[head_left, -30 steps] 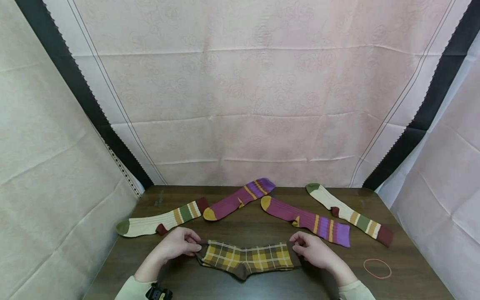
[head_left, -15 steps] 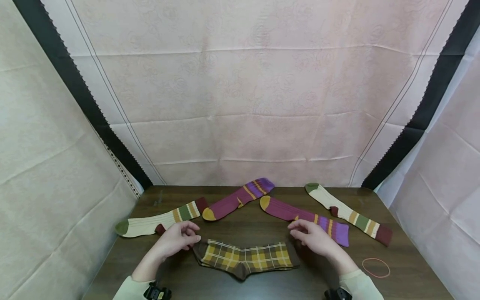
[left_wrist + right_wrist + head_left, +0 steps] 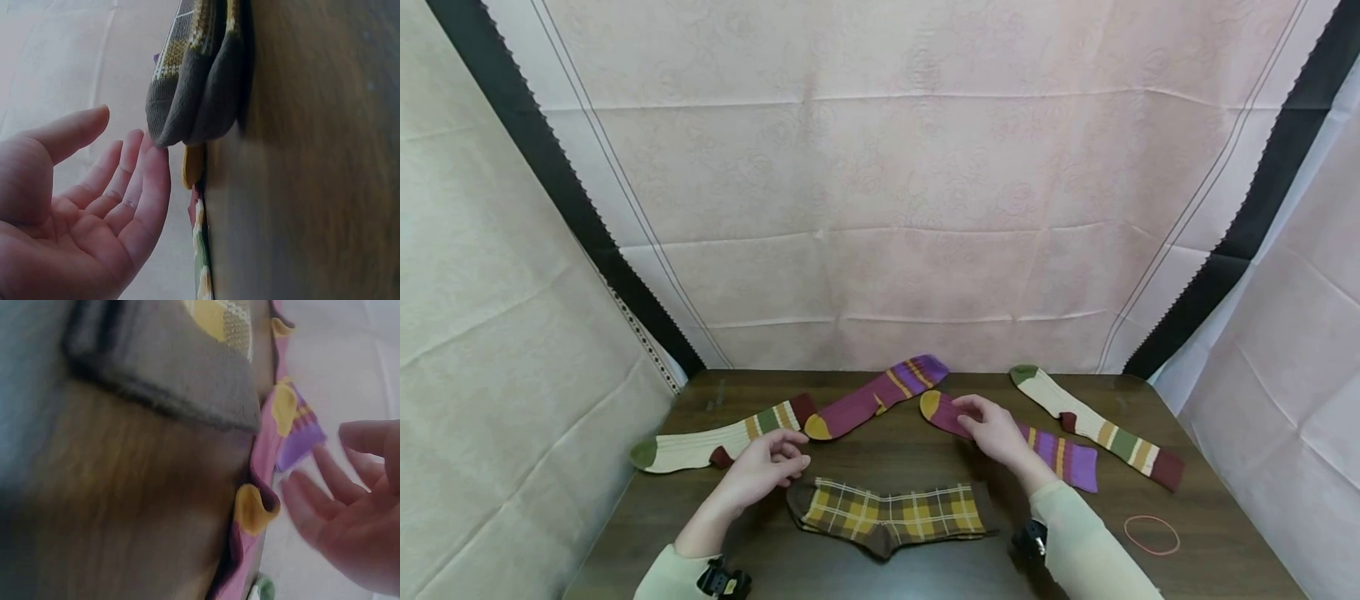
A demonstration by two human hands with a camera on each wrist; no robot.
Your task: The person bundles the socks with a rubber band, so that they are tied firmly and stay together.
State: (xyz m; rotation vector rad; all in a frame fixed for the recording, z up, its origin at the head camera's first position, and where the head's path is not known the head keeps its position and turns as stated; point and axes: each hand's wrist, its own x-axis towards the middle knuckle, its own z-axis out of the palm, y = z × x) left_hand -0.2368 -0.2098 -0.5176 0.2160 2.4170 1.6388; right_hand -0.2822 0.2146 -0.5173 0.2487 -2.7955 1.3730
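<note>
A pair of yellow-and-brown plaid socks (image 3: pixel 895 517) lies stacked flat near the front of the table. My left hand (image 3: pixel 765 467) hovers by the toe end, its fingers loosely bent and holding nothing; the left wrist view shows the brown toes (image 3: pixel 194 106) just beyond the fingertips. Over a purple sock with yellow toe (image 3: pixel 1063 458) at right of centre is my right hand (image 3: pixel 996 433), which hides the sock's middle. In the right wrist view its relaxed fingers (image 3: pixel 306 500) hold nothing. Behind lies the matching purple sock (image 3: pixel 857 407).
A cream striped sock with green toe (image 3: pixel 700 450) lies at the left, touching or near the purple one. Its match (image 3: pixel 1097 429) lies at the right. A pink rubber band (image 3: pixel 1152 535) rests at the right front of the wooden table (image 3: pixel 820 575). Pale cloth (image 3: pixel 880 208) hangs behind.
Both hands have let go of the plaid socks' ends. My right hand has moved up and left over the purple sock; my left hand has lifted slightly beside the plaid socks.
</note>
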